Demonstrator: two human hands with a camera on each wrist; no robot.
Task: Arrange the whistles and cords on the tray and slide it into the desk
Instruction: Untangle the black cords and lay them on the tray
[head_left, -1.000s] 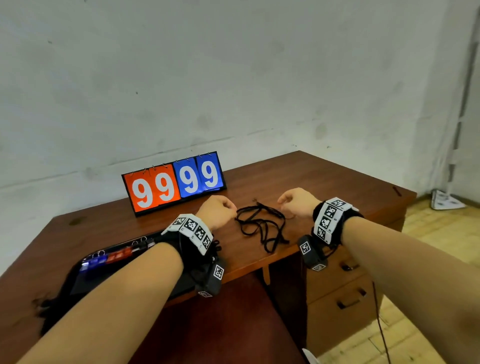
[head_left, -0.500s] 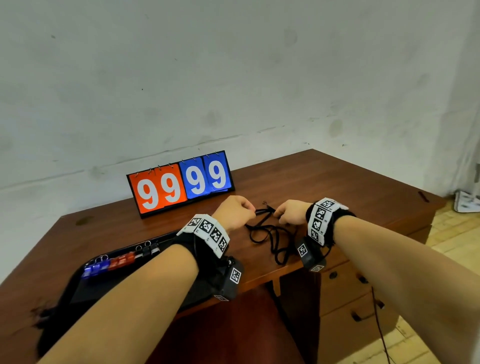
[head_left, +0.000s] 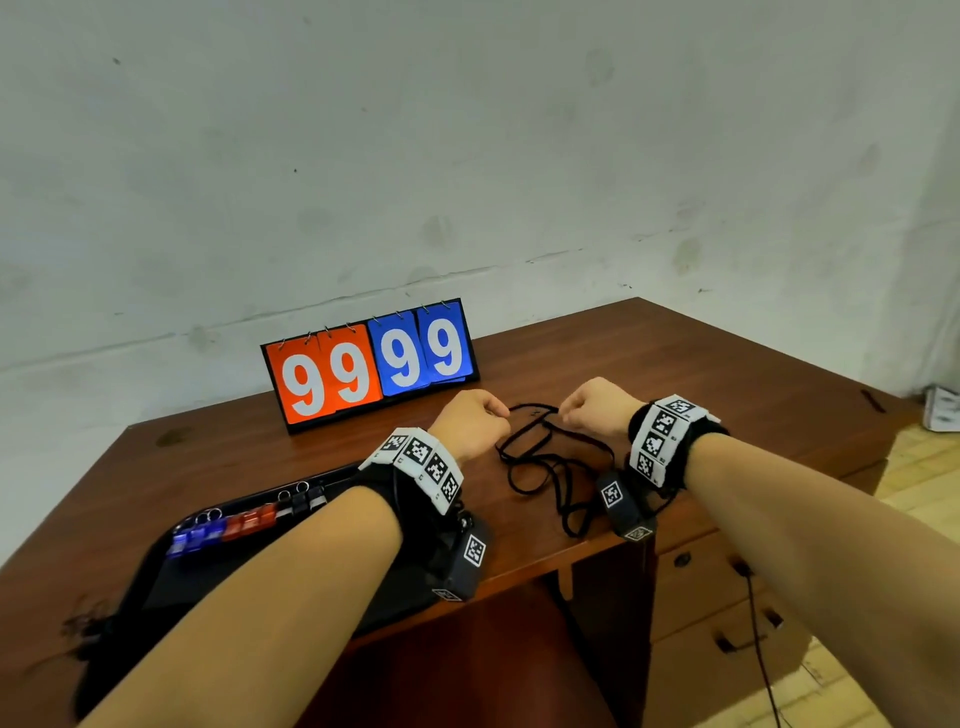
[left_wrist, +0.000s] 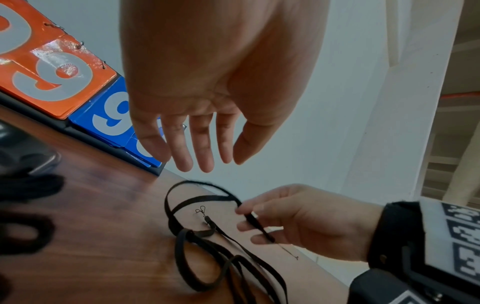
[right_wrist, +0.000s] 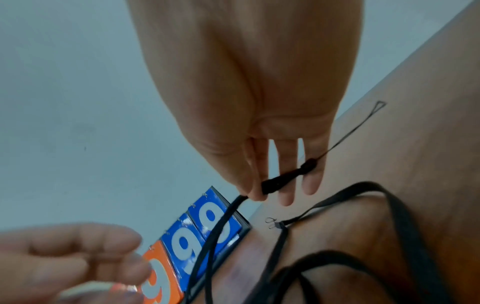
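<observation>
A tangle of black cords (head_left: 545, 467) lies on the wooden desk (head_left: 675, 374) between my hands. My right hand (head_left: 589, 410) pinches the thick black end piece of one cord (right_wrist: 275, 184) between thumb and forefinger, and the thin loop trails past its fingers. My left hand (head_left: 470, 423) hovers just left of the cords; in the left wrist view its fingers (left_wrist: 200, 144) hang relaxed and hold nothing. A black tray (head_left: 156, 582) sits at the desk's front left under my left forearm. Blue (head_left: 195, 535), red (head_left: 249, 519) and black whistles (head_left: 304, 501) line its far edge.
A flip scoreboard (head_left: 371, 364) showing 99 99 stands at the back of the desk against the wall. Desk drawers (head_left: 696, 587) are at the right below the top, and the kneehole opens below the cords. A dark clump (head_left: 83, 623) lies by the tray's left end.
Both hands came in from either side of the cord pile to its far end. The right hand took hold of a cord end and lifted it slightly.
</observation>
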